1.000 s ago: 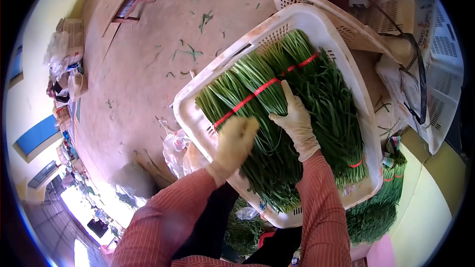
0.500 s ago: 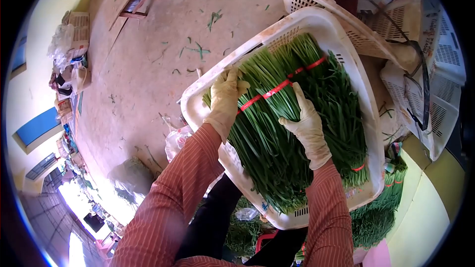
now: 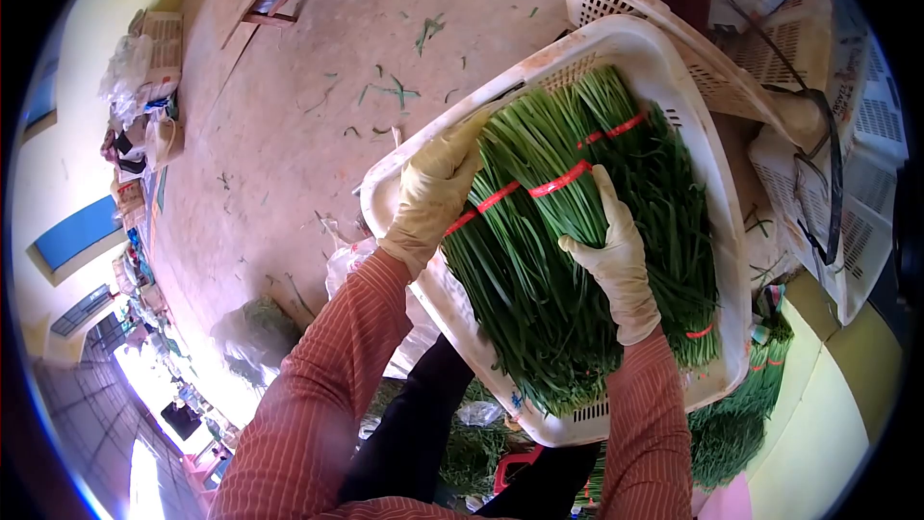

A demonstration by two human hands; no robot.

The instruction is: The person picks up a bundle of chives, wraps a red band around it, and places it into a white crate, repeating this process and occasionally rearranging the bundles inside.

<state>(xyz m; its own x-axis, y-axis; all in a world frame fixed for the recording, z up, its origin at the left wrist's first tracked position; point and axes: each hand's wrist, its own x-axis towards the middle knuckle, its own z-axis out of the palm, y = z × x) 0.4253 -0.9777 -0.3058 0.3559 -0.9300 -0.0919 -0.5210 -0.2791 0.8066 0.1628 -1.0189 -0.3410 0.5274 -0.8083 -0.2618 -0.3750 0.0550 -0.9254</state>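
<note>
Right hand (image 3: 616, 265) has thumb and forefinger spread against the banded green bundle (image 3: 568, 212) in the white crate (image 3: 736, 289), though its other fingers are hidden so can't tell if it's truly gripping. Bet that bundle's light, floppy at the leaves, easily bruised and maybe damp-slick, so I'd hold it by the firmer stems near the red band (image 3: 561, 179). Farther up, the left hand (image 3: 433, 188) looks curled, grip unclear, and it's shifted from beside the bands a second ago to the crate's edge.
</note>
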